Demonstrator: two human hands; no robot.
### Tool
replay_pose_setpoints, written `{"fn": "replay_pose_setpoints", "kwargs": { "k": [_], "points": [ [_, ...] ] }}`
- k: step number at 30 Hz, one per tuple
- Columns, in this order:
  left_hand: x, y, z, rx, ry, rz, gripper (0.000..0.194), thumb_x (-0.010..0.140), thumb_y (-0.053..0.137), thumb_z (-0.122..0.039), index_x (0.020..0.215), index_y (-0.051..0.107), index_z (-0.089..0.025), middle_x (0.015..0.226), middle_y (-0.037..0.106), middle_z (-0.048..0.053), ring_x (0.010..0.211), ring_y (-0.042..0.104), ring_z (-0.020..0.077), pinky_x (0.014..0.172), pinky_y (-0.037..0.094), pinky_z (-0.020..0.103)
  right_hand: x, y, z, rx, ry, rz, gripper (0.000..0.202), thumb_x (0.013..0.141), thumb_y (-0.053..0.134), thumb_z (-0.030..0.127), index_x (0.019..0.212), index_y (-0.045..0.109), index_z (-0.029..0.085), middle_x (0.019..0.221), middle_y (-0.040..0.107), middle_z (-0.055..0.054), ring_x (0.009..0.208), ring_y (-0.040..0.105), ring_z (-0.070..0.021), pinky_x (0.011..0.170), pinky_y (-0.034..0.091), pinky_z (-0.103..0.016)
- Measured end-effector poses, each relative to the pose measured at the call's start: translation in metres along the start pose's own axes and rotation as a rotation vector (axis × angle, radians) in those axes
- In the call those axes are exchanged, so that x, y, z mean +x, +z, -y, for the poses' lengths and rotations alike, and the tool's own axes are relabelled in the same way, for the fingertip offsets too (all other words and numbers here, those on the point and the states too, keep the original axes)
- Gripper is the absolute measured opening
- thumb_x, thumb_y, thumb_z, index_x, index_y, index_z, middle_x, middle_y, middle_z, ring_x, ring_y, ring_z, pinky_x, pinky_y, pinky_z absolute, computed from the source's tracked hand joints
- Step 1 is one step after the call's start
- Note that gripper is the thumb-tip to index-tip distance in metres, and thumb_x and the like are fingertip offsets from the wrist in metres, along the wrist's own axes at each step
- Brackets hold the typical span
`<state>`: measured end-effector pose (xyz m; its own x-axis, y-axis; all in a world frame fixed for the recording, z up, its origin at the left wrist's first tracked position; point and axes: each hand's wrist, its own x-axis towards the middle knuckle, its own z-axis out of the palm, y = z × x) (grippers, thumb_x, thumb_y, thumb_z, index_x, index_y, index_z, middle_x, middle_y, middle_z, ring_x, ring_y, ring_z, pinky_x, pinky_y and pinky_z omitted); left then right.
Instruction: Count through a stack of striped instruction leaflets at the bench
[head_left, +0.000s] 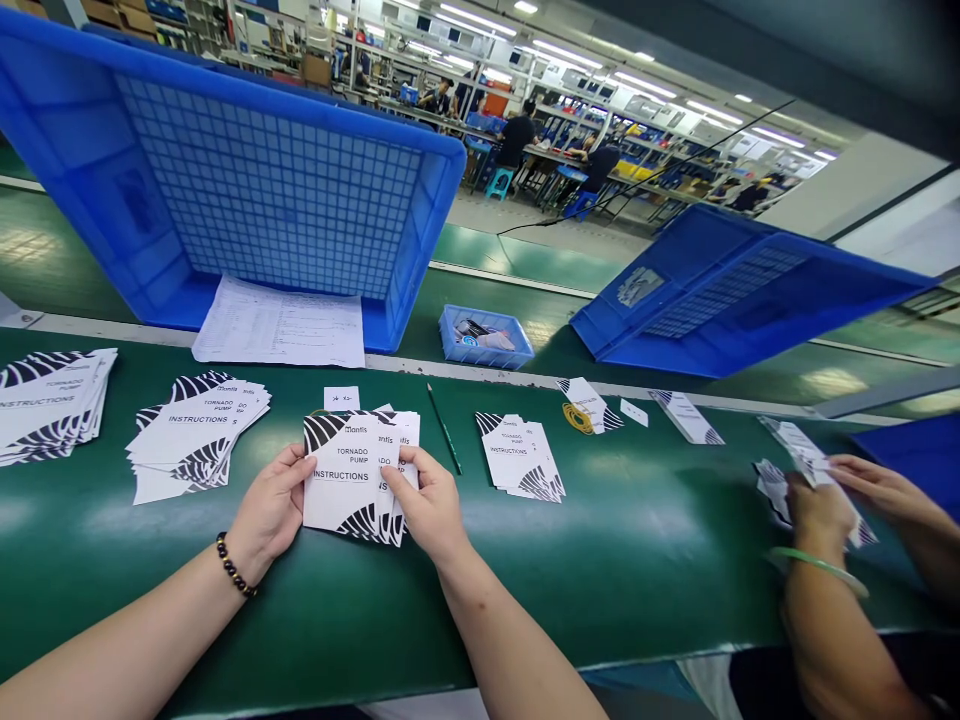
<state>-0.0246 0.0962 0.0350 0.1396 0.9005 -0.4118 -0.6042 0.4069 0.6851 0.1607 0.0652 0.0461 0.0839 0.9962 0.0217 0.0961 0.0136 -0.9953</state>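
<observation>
Both my hands hold a fanned stack of white instruction booklets (341, 490) above the green table (300, 620). My left hand (271, 500) grips the stack's left edge, thumb on the front cover. My right hand (429, 500) pinches its right side, where several booklets spread out. Left of my left hand lies a fanned pile of booklets (199, 430), and a further pile (56, 405) is at the far left. A smaller pile (521, 455) lies to the right of my right hand. Behind the held stack are a small white card (341, 398) and a green pencil (445, 430).
A large blue crate (270, 190) stands tilted behind, with printed sheets (281, 325) at its base. A small blue basket (486, 338) holds small items. Rubber bands (577, 418) lie by a booklet. At right, another person's hands (821, 510) hold booklets near a second blue crate (735, 290).
</observation>
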Motion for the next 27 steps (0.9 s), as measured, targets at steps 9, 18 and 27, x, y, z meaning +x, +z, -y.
{"fn": "replay_pose_setpoints", "kwargs": {
  "k": [9, 18, 27],
  "points": [
    [-0.0002, 0.0006, -0.0002, 0.005, 0.015, -0.053, 0.02, 0.066, 0.07, -0.005, 0.078, 0.058, -0.015, 0.069, 0.063, 0.001, 0.06, 0.06, 0.0116, 0.057, 0.053, 0.019, -0.0007, 0.0012, -0.0003, 0.033, -0.1, -0.089, 0.037, 0.084, 0.053, 0.024, 0.12, 0.052, 0.024, 0.118, 0.059, -0.006, 0.107, 0.056, -0.0218, 0.092, 0.045, -0.035],
    [-0.0008, -0.0018, -0.0012, 0.041, -0.02, -0.024, 0.023, 0.062, 0.076, -0.015, 0.07, 0.055, -0.014, 0.063, 0.059, 0.0, 0.054, 0.055, 0.011, 0.052, 0.05, 0.02, -0.0019, 0.0009, -0.0035, 0.077, 0.031, -0.038, 0.03, 0.078, 0.061, 0.031, 0.107, 0.057, 0.021, 0.106, 0.065, -0.006, 0.092, 0.063, -0.0228, 0.079, 0.051, -0.034],
    [-0.002, -0.0003, 0.0028, 0.114, 0.019, 0.008, 0.027, 0.063, 0.078, -0.025, 0.073, 0.055, -0.016, 0.06, 0.055, -0.002, 0.051, 0.051, 0.0098, 0.048, 0.046, 0.019, 0.0018, -0.0013, 0.0029, -0.178, -0.044, -0.054, 0.015, 0.079, 0.056, 0.03, 0.073, 0.06, 0.018, 0.082, 0.061, -0.003, 0.076, 0.058, -0.0175, 0.069, 0.045, -0.027]
  ]
}}
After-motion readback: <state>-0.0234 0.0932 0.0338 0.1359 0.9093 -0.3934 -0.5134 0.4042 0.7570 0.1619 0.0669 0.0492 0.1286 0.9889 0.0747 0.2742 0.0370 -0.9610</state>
